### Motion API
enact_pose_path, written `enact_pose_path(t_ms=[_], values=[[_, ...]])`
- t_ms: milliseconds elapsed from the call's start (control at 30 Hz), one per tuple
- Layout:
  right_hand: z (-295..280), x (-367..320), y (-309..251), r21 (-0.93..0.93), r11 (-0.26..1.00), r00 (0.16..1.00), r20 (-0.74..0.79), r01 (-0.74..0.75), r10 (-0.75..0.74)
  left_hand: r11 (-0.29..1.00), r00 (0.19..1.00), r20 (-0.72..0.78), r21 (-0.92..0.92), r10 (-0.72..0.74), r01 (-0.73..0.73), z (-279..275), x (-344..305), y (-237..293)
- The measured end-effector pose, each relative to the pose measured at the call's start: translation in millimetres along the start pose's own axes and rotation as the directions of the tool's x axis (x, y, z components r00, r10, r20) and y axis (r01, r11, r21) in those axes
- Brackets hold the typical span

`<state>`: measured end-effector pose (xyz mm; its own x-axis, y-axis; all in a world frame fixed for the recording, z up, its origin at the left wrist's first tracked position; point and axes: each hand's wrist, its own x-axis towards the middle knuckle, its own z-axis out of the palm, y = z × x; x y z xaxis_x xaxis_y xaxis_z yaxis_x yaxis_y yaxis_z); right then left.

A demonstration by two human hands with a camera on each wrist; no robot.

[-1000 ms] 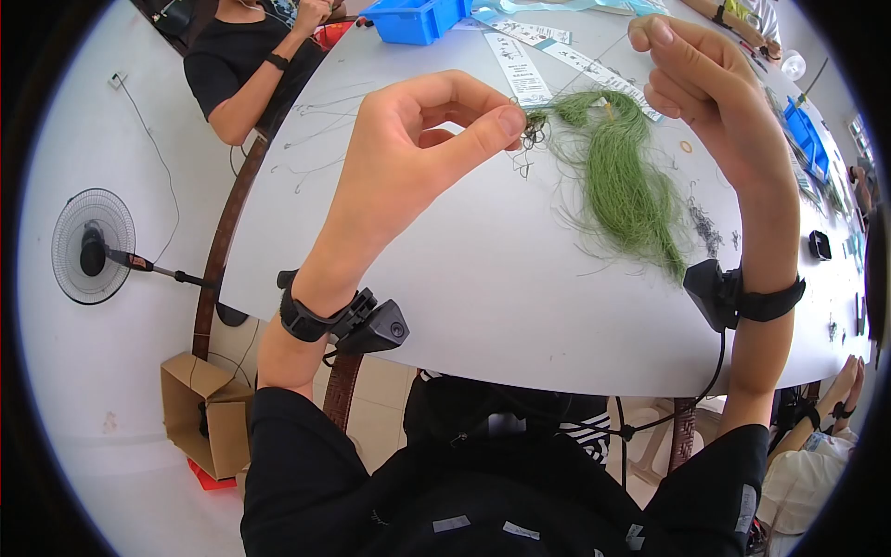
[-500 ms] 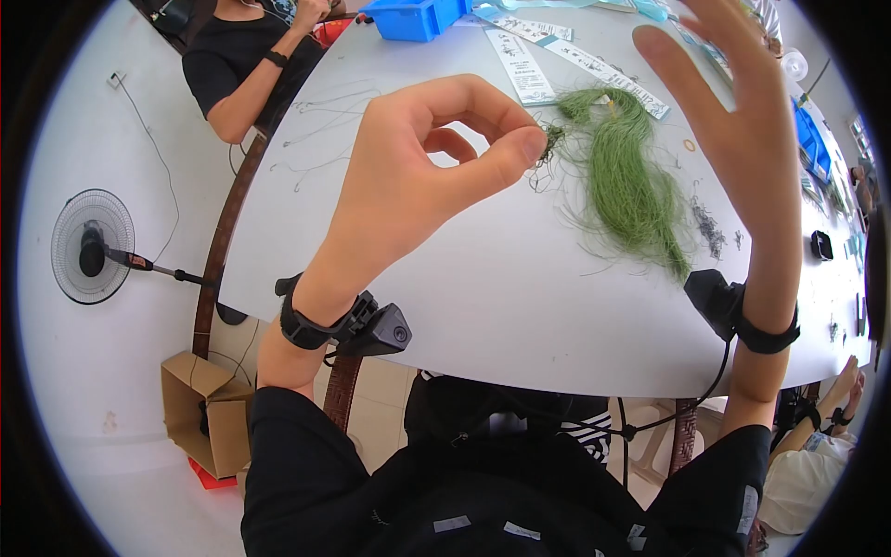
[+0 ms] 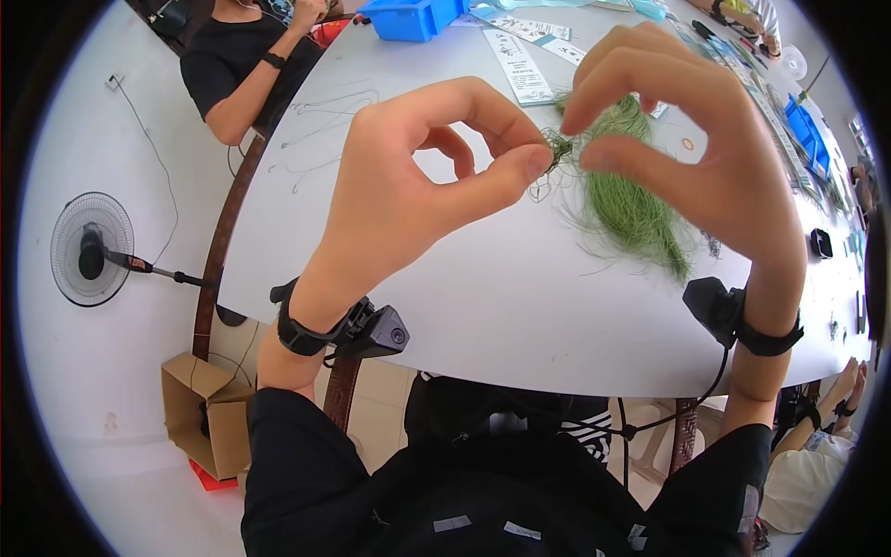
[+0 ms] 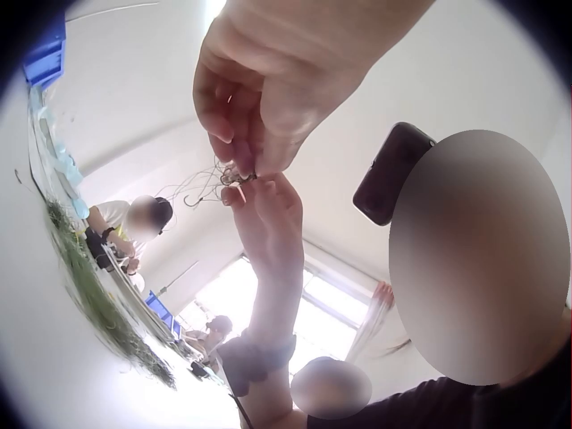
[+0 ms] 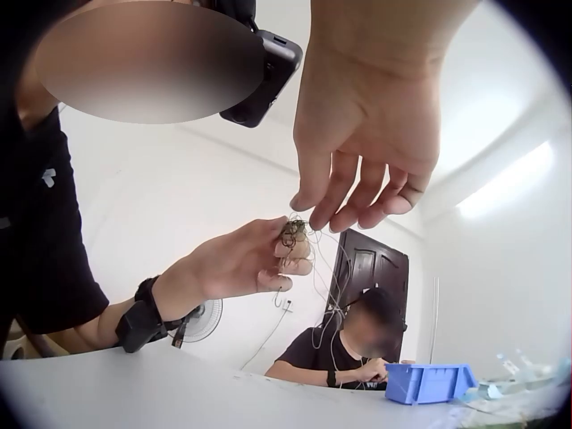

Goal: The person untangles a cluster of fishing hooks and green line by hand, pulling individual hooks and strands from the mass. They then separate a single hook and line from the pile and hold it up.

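My left hand point(image 3: 408, 176) pinches a small dark tangle of fish hooks point(image 3: 560, 148) on fine line between thumb and fingertips, above the table. In the right wrist view the hooks point(image 5: 293, 234) bunch at the fingertips, and loose strands with hooks hang below. My right hand point(image 3: 691, 135) is just right of the tangle, thumb and index finger spread apart with a gap between them. Its fingertips reach close to the bunch in both wrist views. Beneath the right hand, a bundle of green fibre-like line point(image 3: 640, 218) lies on the table, partly covered.
Printed paper strips point(image 3: 518, 67) lie behind the green bundle, near a blue bin point(image 3: 408, 19). Several hooks on line point(image 3: 320, 139) are laid out at the left of the white table point(image 3: 483, 297). A person point(image 3: 246, 70) sits across at the left.
My right hand had its fingers closed at the upper right, then spread them and came back down and left toward the tangle. My left hand shifted slightly right and down, still pinching the hooks.
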<state>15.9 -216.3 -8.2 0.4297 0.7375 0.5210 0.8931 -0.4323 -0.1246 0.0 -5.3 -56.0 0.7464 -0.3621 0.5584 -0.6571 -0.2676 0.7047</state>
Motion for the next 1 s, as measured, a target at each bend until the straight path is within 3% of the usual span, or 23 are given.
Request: enact_pose_path(t_ms=[267, 367, 667, 1000], values=[[4.3, 2.1, -3.9, -0.030, 0.999, 0.995, -0.098, 0.034, -0.037, 1.000, 0.999, -0.046, -0.001, 0.011, -0.011, 0.4, -1.1, -0.2], [7.7, 4.2, -7.5, 0.045, 0.999, 0.993, -0.120, 0.026, -0.021, 1.000, 0.999, -0.048, -0.005, -0.004, 0.004, -0.3, -1.1, -1.3], [8.3, 3.8, -7.4, 0.040, 0.998, 0.996, -0.076, 0.055, -0.052, 1.000, 0.998, -0.066, -0.002, 0.003, -0.003, -1.1, -2.0, -1.8], [9.4, 1.5, -3.1, 0.210, 0.974, 0.995, -0.025, -0.086, 0.093, 0.999, 0.999, -0.051, -0.036, 0.001, -0.003, -0.6, -1.9, 0.0]])
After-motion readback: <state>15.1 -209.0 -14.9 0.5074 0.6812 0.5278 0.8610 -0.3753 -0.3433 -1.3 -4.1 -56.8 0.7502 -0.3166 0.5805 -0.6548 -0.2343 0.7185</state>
